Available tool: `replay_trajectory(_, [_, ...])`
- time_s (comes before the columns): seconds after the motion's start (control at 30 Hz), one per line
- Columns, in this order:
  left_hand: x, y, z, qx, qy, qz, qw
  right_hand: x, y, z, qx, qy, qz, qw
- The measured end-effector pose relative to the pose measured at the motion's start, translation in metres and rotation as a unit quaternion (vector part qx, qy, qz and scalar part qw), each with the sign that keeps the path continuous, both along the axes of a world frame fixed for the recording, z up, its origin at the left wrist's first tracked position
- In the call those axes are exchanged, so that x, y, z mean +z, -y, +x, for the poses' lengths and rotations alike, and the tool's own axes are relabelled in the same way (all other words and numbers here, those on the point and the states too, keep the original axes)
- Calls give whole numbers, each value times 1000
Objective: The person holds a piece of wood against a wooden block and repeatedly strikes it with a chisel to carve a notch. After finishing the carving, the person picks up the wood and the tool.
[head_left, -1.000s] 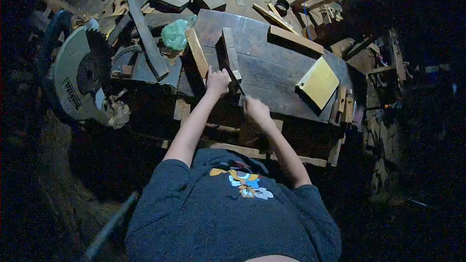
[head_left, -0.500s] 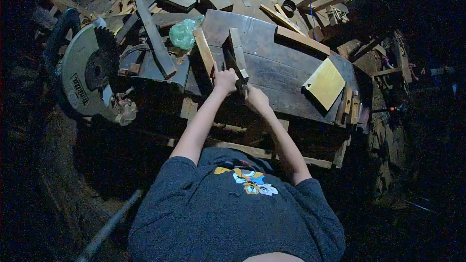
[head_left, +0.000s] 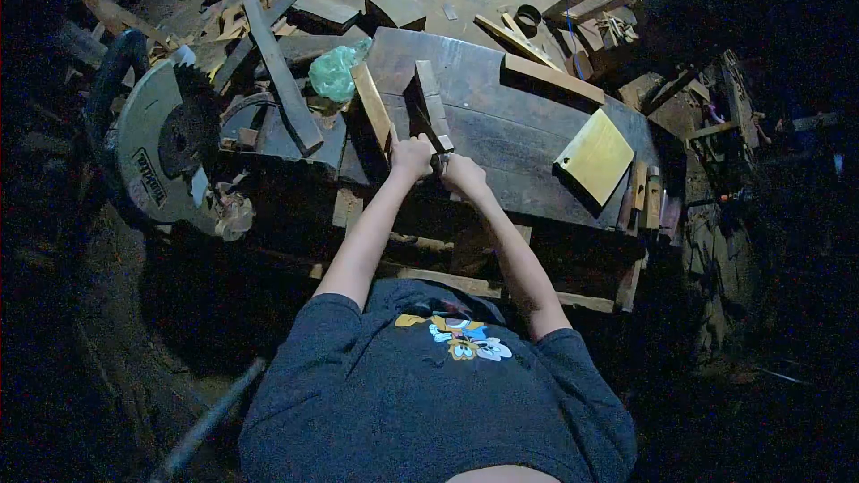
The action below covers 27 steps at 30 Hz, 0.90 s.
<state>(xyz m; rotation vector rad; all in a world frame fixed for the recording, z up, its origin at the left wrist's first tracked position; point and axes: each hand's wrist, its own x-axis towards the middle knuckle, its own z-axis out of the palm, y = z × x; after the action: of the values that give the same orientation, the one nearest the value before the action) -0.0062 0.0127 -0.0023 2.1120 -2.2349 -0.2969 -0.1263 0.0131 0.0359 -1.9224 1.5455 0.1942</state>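
Both my hands are near the front edge of the dark wooden bench [head_left: 501, 143]. My left hand [head_left: 412, 157] is closed beside the lower end of a pale wood strip [head_left: 372, 107]; what its fingers hold is hidden. Close by on its right, my right hand [head_left: 463, 175] is closed around a small dark piece, too dim to name, which shows between the two hands. Just beyond them a narrow wooden block [head_left: 431, 97] with lines across its top lies lengthwise on the bench, its near end close to my fingers. A dark shadow runs along its left side.
A circular saw [head_left: 148, 148] with its toothed blade exposed stands at the left. A green plastic bag [head_left: 333, 73] and a long grey plank [head_left: 282, 80] lie beyond my left hand. At right are a yellowish board [head_left: 598, 157], a wood bar [head_left: 555, 79] and several wooden-bodied tools [head_left: 651, 197].
My right hand has moved a little left and nearer to my left hand. My left hand has shifted slightly down toward my body. The view has tilted slightly.
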Motion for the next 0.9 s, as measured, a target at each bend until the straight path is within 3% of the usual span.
replay_trajectory(0.13, [6,1,1,10,-7,15,1000,10,-39,-25,-22,23,-77,997])
replay_trajectory(0.3, [6,-2,-3,16,-11,-19,1000,66,-95,-52,-47,-48,-4,998])
replay_trajectory(0.4, [6,-3,-2,4,-8,-21,1000,31,-68,-40,-33,-8,-70,997])
replay_trajectory(0.57, [4,1,1,18,-13,-3,1000,4,-7,2,-34,-2,-5,999])
replay_trajectory(0.63, [5,1,0,35,-26,34,998,5,-10,-5,-15,15,-53,998])
replay_trajectory(0.7, [6,-2,0,23,-1,-10,1000,14,-33,-21,-17,39,-78,996])
replay_trajectory(0.77, [7,0,1,25,-7,-4,1000,27,-67,-43,-5,-24,-74,997])
replay_trajectory(0.9, [7,-4,-1,21,-13,-24,999,58,-105,-72,-20,-22,-44,999])
